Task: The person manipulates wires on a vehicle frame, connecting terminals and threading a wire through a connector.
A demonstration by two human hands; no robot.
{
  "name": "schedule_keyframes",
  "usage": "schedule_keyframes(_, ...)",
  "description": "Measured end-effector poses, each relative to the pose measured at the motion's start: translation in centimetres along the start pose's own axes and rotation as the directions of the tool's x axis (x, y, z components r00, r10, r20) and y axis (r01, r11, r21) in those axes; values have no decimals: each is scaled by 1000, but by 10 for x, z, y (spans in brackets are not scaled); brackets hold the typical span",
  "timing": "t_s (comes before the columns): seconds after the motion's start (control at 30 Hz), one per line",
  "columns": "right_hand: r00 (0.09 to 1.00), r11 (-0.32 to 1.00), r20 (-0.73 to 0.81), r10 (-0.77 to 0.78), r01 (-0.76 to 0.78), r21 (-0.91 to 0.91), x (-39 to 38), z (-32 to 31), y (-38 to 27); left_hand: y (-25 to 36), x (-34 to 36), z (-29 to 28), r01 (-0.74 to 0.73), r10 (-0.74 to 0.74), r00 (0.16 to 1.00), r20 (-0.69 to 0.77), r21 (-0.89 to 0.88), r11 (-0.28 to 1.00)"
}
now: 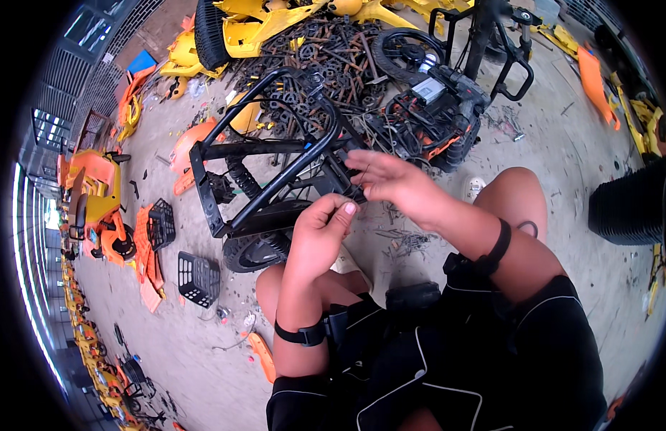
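My left hand [323, 231] is raised in front of a stripped black scooter frame [293, 167], its fingers curled and the thumb pressed on top. Whatever it may hold is hidden. Just beyond and to the right, my right hand [387, 181] reaches toward the frame's near end with its fingers apart, slightly blurred, and nothing shows in it. The frame lies tilted, with a dark coil spring shock absorber [241, 177] inside it and a black-tyred wheel [257, 251] below.
Behind the frame is a heap of rusty metal parts [304, 68]. At its right stands a wired scooter body [444, 108]. Yellow panels [264, 29] lie at the back. Black baskets [198, 277] and orange panels [147, 248] sit left; stacked black baskets [627, 205] stand right.
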State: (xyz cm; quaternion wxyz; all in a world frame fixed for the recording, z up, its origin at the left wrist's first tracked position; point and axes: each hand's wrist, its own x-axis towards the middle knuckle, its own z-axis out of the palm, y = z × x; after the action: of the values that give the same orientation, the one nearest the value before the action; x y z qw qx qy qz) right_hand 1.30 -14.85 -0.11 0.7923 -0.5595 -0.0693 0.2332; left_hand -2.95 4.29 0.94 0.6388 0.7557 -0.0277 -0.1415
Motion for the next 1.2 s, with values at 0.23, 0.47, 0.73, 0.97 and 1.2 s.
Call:
schedule_keyframes(0.23,965,961,-221,138,-76,267,3,-34,-17,1,-11,1,-89,89,996,-3,-24,996)
schedule_keyframes(0.47,945,968,-300,128,-53,246,7,-59,-21,2,-17,-3,-353,349,935,-66,-277,894)
schedule_keyframes(0.73,955,973,-277,103,-39,229,3,-55,-26,6,-15,-12,-574,587,790,-179,-553,604)
schedule_keyframes(0.97,955,962,-292,61,22,273,5,-58,-27,11,-17,-12,-599,611,767,-198,-562,570)
schedule_keyframes(1.2,937,981,-342,78,-12,193,8,-55,-30,16,-20,-17,-606,654,719,-235,-673,424)
